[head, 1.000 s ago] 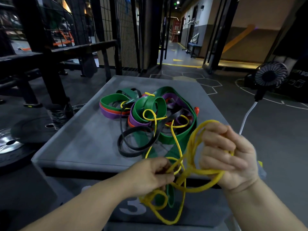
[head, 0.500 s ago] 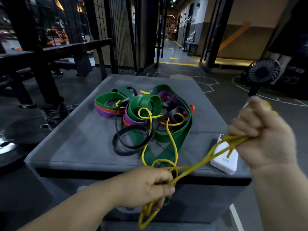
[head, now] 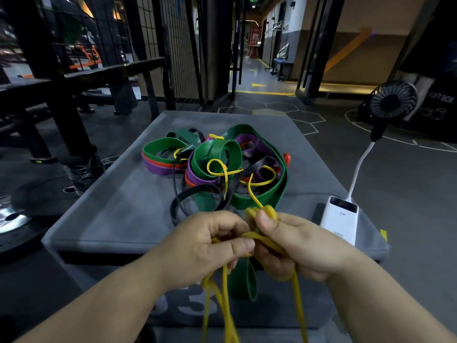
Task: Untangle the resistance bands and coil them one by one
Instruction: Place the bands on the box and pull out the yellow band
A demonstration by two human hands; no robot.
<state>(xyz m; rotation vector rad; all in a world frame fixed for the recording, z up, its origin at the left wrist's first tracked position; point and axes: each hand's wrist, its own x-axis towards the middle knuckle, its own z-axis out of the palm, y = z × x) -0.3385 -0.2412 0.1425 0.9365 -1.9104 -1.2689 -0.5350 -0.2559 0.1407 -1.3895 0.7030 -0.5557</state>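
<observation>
Both hands are back together after that wide stretch, your left hand (head: 207, 243) and right hand (head: 296, 246) each pinching the yellow band (head: 270, 212), its far end still snaking into the pile (head: 217, 154) just past your knuckles, so looks like it's coiling but not free.

Thin yellow band (head: 223, 300) half-freed; tangled bands (head: 217, 164) heaped on box.

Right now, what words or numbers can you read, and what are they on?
"3" on the front of the grey box, partly behind the yellow band.
"OFT BOX" on the black box at the right; its first letter is hidden.
Small print on the white power bank: too blurred to read.
Red sign down the corridor: too far to read.
</observation>
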